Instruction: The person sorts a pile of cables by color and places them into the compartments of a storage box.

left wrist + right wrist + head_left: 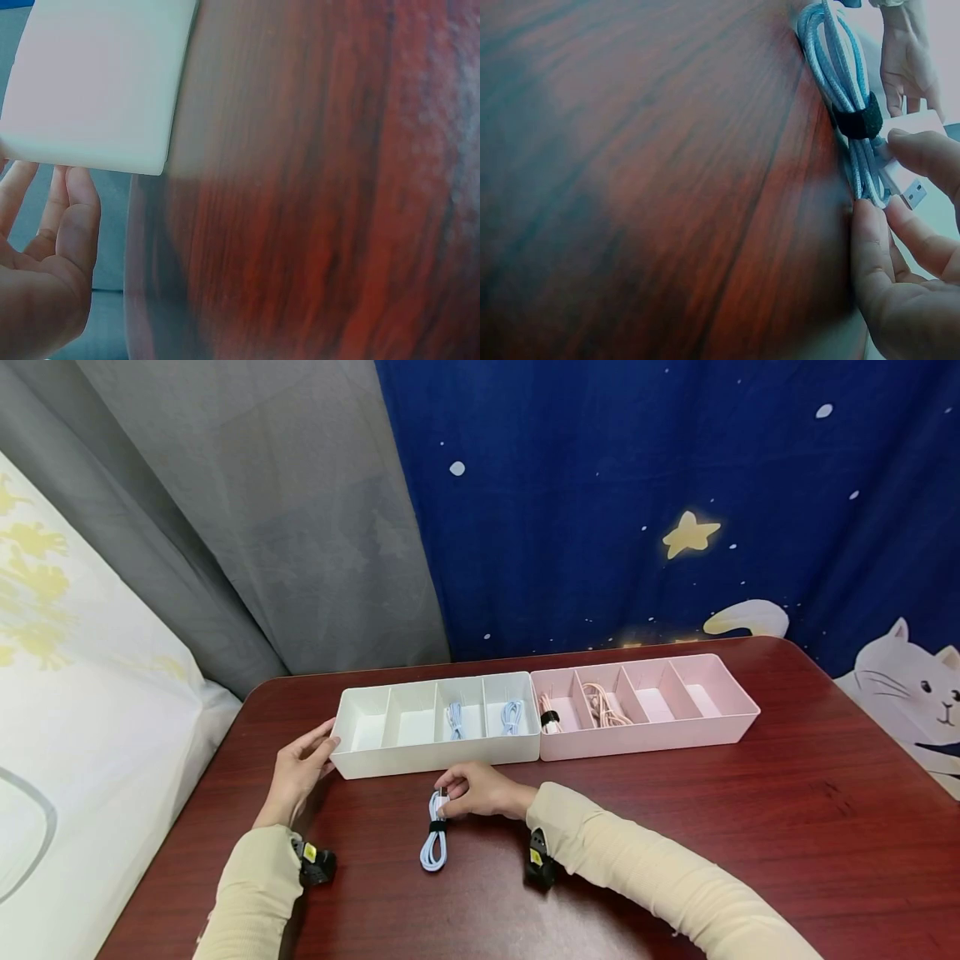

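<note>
My right hand [483,789] pinches the plug end of a coiled light-blue USB cable [433,852], bound with a black strap [859,118], in front of the white organizer box [435,757]. The right wrist view shows thumb and fingertips at the coil's end, beside the metal USB plug [913,195]. At the box's left end, my left hand [296,772] touches the wall with nearly straight fingers [79,217]. Two other light-blue cables lie in that box's two right compartments, one coil [454,721] left of the other [512,717].
A pink organizer box [652,737] stands end to end with the white one, on its right. Its two left compartments hold pink cables, one strapped [550,717], one looser [603,706]. Behind the dark red table [810,793] hang grey and blue curtains [637,485].
</note>
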Action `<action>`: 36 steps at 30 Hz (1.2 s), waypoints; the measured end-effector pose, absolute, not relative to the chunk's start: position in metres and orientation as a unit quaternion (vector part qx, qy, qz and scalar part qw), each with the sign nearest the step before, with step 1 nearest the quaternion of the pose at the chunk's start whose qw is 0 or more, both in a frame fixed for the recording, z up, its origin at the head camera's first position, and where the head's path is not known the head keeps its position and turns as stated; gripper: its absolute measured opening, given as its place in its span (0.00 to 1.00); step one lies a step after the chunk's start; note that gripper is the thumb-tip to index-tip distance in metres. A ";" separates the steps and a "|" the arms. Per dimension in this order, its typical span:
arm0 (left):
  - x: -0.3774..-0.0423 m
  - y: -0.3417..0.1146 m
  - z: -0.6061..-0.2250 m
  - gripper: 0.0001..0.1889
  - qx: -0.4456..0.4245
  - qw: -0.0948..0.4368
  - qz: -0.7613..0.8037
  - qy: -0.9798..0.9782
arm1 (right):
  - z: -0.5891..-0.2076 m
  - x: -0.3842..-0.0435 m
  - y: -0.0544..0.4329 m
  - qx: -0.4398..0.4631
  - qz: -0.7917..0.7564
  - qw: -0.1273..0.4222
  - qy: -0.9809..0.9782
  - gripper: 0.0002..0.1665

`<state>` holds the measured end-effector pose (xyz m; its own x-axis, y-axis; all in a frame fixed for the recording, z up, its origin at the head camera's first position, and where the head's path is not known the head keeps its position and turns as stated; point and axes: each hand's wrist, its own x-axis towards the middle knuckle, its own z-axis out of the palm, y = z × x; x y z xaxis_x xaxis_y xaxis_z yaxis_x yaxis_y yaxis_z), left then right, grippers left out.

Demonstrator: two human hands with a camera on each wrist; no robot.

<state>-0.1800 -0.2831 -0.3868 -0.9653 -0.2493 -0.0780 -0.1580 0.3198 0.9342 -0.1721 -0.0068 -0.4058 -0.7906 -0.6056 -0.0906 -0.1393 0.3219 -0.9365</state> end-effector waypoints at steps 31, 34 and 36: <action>-0.179 -0.282 -0.386 0.25 0.139 0.038 -0.567 -0.811 | -0.403 -0.177 -0.007 -0.223 -0.536 0.265 0.770 0.21; -0.179 -0.282 -0.386 0.25 0.140 0.038 -0.564 -0.813 | -0.403 -0.177 -0.007 -0.221 -0.542 0.268 0.766 0.21; -0.179 -0.282 -0.386 0.25 0.140 0.038 -0.564 -0.813 | -0.403 -0.177 -0.007 -0.219 -0.545 0.270 0.763 0.20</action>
<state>-0.1789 -0.2821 -0.3860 -0.9578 -0.2706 -0.0968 -0.1854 0.3245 0.9275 -0.1772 -0.0066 -0.4034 -0.7577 -0.6292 -0.1731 -0.0396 0.3091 -0.9502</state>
